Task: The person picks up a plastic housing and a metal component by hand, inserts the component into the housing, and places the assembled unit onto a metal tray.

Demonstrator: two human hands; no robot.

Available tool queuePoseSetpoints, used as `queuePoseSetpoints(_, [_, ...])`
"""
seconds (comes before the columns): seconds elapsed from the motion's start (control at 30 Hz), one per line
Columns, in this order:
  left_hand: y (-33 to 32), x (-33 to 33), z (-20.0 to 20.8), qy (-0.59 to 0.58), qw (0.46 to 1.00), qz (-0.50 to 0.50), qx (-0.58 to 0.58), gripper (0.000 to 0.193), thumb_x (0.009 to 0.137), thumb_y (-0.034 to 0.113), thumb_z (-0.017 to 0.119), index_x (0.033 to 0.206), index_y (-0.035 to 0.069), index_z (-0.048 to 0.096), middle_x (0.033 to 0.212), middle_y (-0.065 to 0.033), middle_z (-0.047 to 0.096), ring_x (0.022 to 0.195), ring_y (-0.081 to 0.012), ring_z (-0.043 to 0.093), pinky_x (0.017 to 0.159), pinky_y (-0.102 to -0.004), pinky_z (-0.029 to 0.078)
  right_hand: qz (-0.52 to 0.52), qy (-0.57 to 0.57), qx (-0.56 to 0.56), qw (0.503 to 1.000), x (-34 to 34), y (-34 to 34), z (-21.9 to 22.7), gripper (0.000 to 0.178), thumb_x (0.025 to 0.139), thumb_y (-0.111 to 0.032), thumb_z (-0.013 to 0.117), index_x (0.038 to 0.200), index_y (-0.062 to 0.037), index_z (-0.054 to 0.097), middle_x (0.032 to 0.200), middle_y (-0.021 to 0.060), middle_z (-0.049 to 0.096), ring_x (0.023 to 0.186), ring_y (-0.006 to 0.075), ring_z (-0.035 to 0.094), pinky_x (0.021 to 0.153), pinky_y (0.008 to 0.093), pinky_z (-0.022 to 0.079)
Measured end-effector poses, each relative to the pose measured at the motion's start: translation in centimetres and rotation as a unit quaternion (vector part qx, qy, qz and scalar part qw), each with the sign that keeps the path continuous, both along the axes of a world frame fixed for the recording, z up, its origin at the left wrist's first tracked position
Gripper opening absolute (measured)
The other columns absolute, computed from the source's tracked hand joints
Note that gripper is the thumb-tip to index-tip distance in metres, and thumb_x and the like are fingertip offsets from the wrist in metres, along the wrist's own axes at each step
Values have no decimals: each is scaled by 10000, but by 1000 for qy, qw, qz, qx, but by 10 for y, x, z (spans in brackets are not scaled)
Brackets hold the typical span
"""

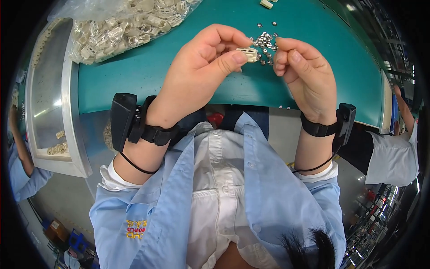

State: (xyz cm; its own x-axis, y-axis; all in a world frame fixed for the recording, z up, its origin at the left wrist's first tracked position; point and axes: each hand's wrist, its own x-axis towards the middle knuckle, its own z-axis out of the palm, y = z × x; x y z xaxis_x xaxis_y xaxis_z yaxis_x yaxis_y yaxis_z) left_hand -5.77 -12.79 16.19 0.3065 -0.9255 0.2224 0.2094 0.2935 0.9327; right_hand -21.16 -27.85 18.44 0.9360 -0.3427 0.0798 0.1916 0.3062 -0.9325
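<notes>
My left hand (206, 60) pinches a small cream plastic housing (247, 54) between thumb and forefinger, its slotted side turned up. To the right of it, my right hand (307, 67) is raised with thumb and curled fingers pressed together; whatever sits in that pinch, if anything, is too small or hidden to make out. A loose pile of small shiny metal parts (265, 40) lies on the green tabletop (215, 92) just beyond and between my hands. Both wrists wear black strapped devices.
A clear plastic bag (130, 33) full of cream plastic parts lies at the far left. Beside it stands a metal-framed tray (67, 103) with several parts in it. Another cream piece (266, 4) rests at the far edge. Other people (394, 154) are at both sides.
</notes>
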Motion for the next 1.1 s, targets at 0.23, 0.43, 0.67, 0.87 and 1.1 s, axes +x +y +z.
queuePoseSetpoints(0.23, [0,-2,-1,25,1000,-1,-1,181,895,92,542,1054,11,513,958,-33,582,846,-76,529,758,-206,442,5,-22,39,999,3,10,0,268,896,-125,545,1121,17,578,901,61,610,825,117,554,738,233,454])
queuePoseSetpoints(0.43, [1,1,-2,0,1000,-7,-8,205,909,134,532,1070,14,494,992,-83,611,860,-103,553,759,-224,451,-13,-47,3,999,2,9,-4,210,869,-98,581,1048,10,604,899,63,614,820,119,566,724,235,461])
queuePoseSetpoints(0.67, [2,2,-2,-2,1000,-16,-11,199,921,147,511,1070,16,493,993,-95,611,867,-112,561,768,-230,451,-83,41,-41,995,8,18,7,138,852,-63,595,970,7,604,895,56,622,787,103,581,687,216,465])
queuePoseSetpoints(0.87, [1,-1,-1,8,1000,-16,-11,185,926,151,499,1051,15,505,965,-68,596,862,-105,552,768,-234,450,-71,74,-135,985,16,28,16,143,866,-76,583,982,7,581,920,46,604,800,92,555,720,203,439])
queuePoseSetpoints(1.1, [2,-1,-1,30,999,-14,-6,154,926,143,499,1010,18,531,910,-28,578,836,-85,532,751,-228,449,-65,52,-134,987,18,34,15,141,853,-40,596,982,13,576,937,34,600,830,78,553,745,197,444])
